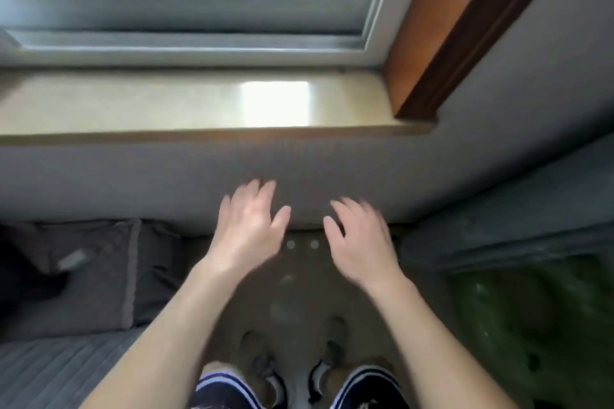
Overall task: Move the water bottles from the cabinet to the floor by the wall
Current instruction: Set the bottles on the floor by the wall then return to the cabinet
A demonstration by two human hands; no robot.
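Head view, looking down: the water bottles (290, 245) show only as two small pale round discs side by side at the far edge of the floor (299, 295), right at the foot of the wall (166, 176). Their bodies are too blurred to make out, so I cannot tell their long axis for certain. They lie between and below the two hands, touching neither. The left hand (247, 229) and right hand (360, 242) hover palm-down with fingers spread and nearly straight, holding nothing. The wall is matte grey and finely textured. Above it runs a glossy cream stone sill (166, 103). A dark grey fabric cushion (89, 269) lies to the left, and a shiny green object (531, 325), blurred, to the right.
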